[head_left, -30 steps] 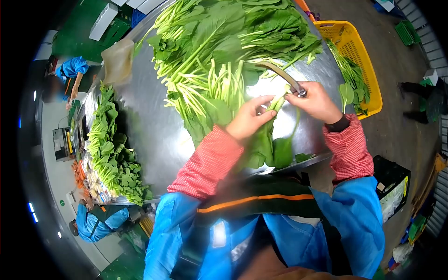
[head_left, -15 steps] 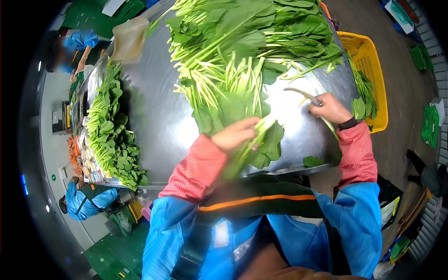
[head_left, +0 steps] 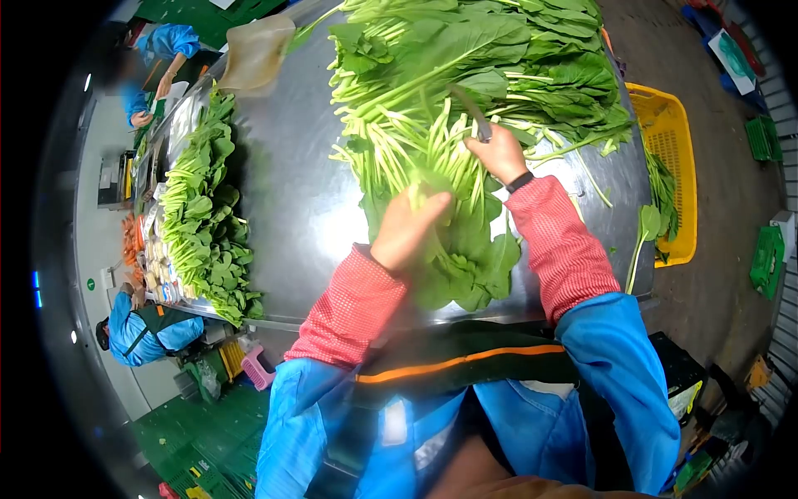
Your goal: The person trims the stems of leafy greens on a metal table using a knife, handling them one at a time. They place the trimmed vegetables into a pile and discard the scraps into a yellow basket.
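Observation:
My left hand [head_left: 409, 229] is wrapped round a bunch of leafy greens [head_left: 474, 270], its pale stems pointing up the table and its leaves hanging toward the near edge. In my right hand [head_left: 499, 154] is a knife with a curved blade [head_left: 471, 110], held over the stems of the pile. The large pile of greens [head_left: 449, 50] covers the upper middle of the metal table [head_left: 287, 200], just beyond both hands. Motion blurs the stems at my left hand.
A row of greens [head_left: 199, 200] lines the table's left side. A yellow basket [head_left: 683, 166] with greens stands right of the table. One leafy stem [head_left: 644, 233] lies at the right edge. Two co-workers in blue [head_left: 137, 328] are at the left.
My right hand has moved left and up with the knife, over the pile. My left hand has shifted slightly up with greens in it. A leafy stem now lies at the table's right edge.

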Demonstrator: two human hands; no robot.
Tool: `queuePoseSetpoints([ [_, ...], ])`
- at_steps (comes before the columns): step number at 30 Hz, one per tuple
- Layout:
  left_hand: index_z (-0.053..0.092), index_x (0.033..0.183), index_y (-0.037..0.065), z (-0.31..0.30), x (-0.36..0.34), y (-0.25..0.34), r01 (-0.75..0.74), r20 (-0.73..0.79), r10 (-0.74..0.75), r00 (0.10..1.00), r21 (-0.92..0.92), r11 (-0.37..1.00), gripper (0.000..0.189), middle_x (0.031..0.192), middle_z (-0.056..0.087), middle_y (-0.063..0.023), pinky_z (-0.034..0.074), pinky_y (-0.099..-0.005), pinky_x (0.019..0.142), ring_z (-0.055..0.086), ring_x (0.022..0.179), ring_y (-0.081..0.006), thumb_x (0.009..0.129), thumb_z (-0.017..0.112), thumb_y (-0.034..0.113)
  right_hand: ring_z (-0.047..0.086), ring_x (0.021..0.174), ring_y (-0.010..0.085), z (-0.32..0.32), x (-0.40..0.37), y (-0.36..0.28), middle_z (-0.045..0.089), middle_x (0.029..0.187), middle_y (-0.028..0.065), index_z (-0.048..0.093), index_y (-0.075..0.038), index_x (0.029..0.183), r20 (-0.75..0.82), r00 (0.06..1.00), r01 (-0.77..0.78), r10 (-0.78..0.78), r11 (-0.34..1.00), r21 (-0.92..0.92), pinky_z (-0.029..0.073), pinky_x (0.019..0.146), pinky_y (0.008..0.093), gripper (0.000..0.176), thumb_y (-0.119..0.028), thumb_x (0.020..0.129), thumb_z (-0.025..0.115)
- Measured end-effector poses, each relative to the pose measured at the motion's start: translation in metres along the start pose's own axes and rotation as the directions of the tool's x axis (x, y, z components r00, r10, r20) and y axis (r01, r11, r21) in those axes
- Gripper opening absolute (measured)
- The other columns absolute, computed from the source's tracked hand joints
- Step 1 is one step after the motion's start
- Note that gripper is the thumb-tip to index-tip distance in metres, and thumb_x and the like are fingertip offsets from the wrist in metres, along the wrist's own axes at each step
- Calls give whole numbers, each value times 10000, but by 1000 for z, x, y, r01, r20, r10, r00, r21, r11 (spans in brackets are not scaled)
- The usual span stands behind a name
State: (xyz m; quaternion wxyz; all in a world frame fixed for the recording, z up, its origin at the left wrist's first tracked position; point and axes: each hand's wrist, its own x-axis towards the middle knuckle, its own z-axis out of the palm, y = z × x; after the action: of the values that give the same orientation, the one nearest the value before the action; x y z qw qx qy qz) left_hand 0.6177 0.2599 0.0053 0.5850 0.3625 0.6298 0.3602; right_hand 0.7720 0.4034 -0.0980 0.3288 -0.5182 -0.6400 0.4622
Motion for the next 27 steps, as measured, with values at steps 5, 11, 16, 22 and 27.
queuePoseSetpoints([
  [5,604,1106,49,21,20,-2,-414,-82,435,897,193,889,253,961,615,-5,461,-231,764,559,846,-85,857,639,83,461,595,60,-51,-41,-47,536,641,-34,635,2,880,69,998,-12,0,985,171,403,562,239,218,-205,828,679],
  [11,600,1161,24,68,32,19,-473,82,467,880,219,853,317,942,667,-32,491,-250,754,602,828,-99,864,668,110,543,575,153,-97,-79,-61,586,694,57,637,-12,873,-148,952,275,-268,961,30,430,556,286,175,-185,852,654],
  [16,596,1150,25,84,26,28,-197,231,215,949,-97,976,276,928,658,-5,498,-229,717,601,795,-75,887,642,96,604,650,298,-136,-109,-37,614,829,118,618,-19,877,-52,898,313,-436,720,-620,468,583,362,183,-199,851,641],
  [22,563,1190,32,90,23,22,-86,279,115,953,-113,990,309,996,640,-17,497,-250,785,596,884,-89,895,624,97,580,615,191,-147,-134,-14,605,768,113,636,20,955,-133,990,40,-43,999,-23,466,585,316,250,-214,868,641],
  [27,542,1207,38,82,17,27,-148,375,161,913,-62,987,335,976,622,-3,481,-225,738,575,827,-67,895,630,122,599,646,171,-136,-124,-36,609,719,95,645,5,976,-58,988,139,-140,990,-16,482,612,316,243,-205,853,644],
])
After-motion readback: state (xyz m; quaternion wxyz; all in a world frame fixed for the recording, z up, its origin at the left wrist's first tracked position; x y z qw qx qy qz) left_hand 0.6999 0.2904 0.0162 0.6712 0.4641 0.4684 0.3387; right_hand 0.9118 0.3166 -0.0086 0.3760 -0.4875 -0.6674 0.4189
